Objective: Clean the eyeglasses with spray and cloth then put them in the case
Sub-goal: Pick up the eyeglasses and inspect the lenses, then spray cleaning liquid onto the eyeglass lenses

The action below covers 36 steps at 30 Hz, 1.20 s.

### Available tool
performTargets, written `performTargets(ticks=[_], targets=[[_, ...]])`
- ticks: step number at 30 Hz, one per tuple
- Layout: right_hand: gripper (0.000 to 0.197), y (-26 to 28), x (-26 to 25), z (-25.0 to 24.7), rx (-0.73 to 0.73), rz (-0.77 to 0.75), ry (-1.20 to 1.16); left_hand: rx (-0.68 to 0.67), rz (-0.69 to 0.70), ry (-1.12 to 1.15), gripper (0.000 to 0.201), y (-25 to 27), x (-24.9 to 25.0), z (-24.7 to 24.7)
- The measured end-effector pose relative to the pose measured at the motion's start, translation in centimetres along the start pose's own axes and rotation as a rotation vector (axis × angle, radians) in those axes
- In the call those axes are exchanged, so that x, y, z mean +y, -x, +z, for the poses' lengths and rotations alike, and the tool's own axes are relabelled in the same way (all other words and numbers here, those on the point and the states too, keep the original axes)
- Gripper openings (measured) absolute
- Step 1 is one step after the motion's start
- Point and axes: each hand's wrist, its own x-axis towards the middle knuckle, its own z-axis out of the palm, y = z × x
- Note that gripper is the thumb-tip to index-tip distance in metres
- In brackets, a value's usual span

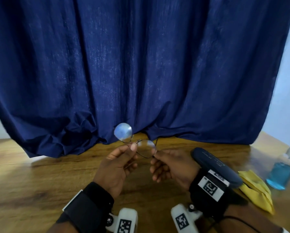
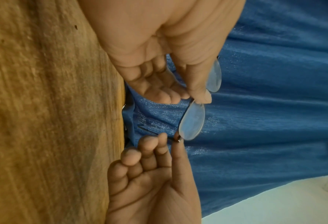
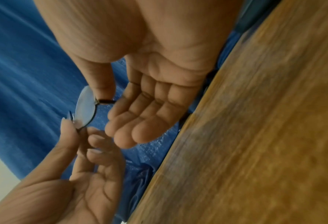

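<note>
Eyeglasses (image 1: 135, 142): thin dark wire frame, round lenses, held in the air above the wooden table (image 1: 40, 174), in front of the blue curtain (image 1: 140, 64). One lens stands higher and to the left and catches light; the other sits lower, between the two hands.

Left hand (image 1: 117, 167): thumb and forefinger pinch the frame near the bridge, between the lenses. The other fingers curl loosely under the palm and touch nothing. In the left wrist view the thumb tip (image 2: 203, 97) sits against the rim where the two lenses meet.

Right hand (image 1: 171, 167): thumb and forefinger pinch the outer corner of the lower lens, at the hinge. The right wrist view shows the short dark temple stub (image 3: 105, 101) between thumb and forefinger, with the remaining fingers half open and holding nothing.

Case (image 1: 216, 167): dark, long, closed, lying on the table to the right, partly behind the right wrist.

Cloth (image 1: 256, 190): yellow, crumpled, on the table just beside the case, to its right.

Spray bottle (image 1: 280, 175): clear, with blue liquid, near the right edge of the table, close to the cloth; blurred, upper part hard to make out.
</note>
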Motion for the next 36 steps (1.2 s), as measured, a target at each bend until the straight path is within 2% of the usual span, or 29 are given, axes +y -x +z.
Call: performTargets(ticks=[3, 7, 10, 12, 15, 17, 19, 20, 22, 24, 26, 29, 31, 32, 34, 36], targets=[[0.028, 1.0, -0.9, -0.3, 0.046, -0.051, 0.091, -0.003, -0.017, 0.022, 0.021, -0.4, -0.2, -0.1], [0.019, 4.1, -2.8, -2.0, 0.192, -0.186, 0.165, -0.057, -0.017, 0.013, 0.013, -0.4, -0.4, 0.0], [0.017, 7.3, -3.9, -4.7, 0.356, -0.288, 0.147, -0.092, -0.013, -0.009, 0.019, -0.2, -0.5, 0.1], [0.016, 9.7, -4.5, -7.2, 0.535, -0.374, 0.140, -0.097, -0.013, -0.013, 0.022, -0.2, -0.6, 0.2], [0.012, 12.7, -5.0, -12.0, 0.901, -0.502, 0.238, -0.113, -0.015, -0.031, 0.025, -0.2, -0.8, 0.2], [0.005, 14.1, -4.7, -15.2, 1.148, -0.498, 0.377, -0.117, -0.014, -0.036, 0.023, -0.2, -0.9, 0.1], [0.028, 14.6, -3.9, -18.0, 1.332, -0.364, 0.511, -0.114, -0.018, -0.040, 0.023, -0.1, -0.8, 0.1], [0.044, 14.4, -3.4, -19.2, 1.365, -0.275, 0.548, -0.108, -0.022, -0.040, 0.022, -0.1, -0.6, 0.0], [0.068, 13.6, -2.2, -20.9, 1.287, -0.091, 0.554, -0.096, -0.033, -0.037, 0.021, 0.0, -0.5, 0.0], [0.076, 12.4, -0.9, -21.7, 1.136, 0.029, 0.509, -0.083, -0.037, -0.025, 0.017, 0.0, -0.5, 0.0], [0.060, 11.2, 0.2, -22.0, 1.068, 0.086, 0.569, -0.071, -0.036, -0.024, 0.011, 0.0, -0.6, -0.1], [0.038, 10.0, 0.8, -22.5, 1.092, 0.089, 0.652, -0.071, -0.041, -0.024, 0.009, -0.1, -0.7, 0.0], [0.037, 9.7, 0.3, -22.0, 1.112, 0.033, 0.666, -0.075, -0.043, -0.022, 0.013, -0.1, -0.6, 0.2], [0.035, 9.4, -0.3, -21.2, 1.119, -0.043, 0.650, -0.076, -0.045, -0.031, 0.019, -0.1, -0.5, 0.2], [0.029, 9.0, -2.1, -18.5, 1.104, -0.254, 0.596, -0.069, -0.044, -0.060, 0.030, 0.1, -0.3, 0.4], [0.025, 7.9, -3.9, -15.0, 1.025, -0.440, 0.546, -0.040, -0.019, -0.081, 0.023, 0.5, 0.1, 0.5]])
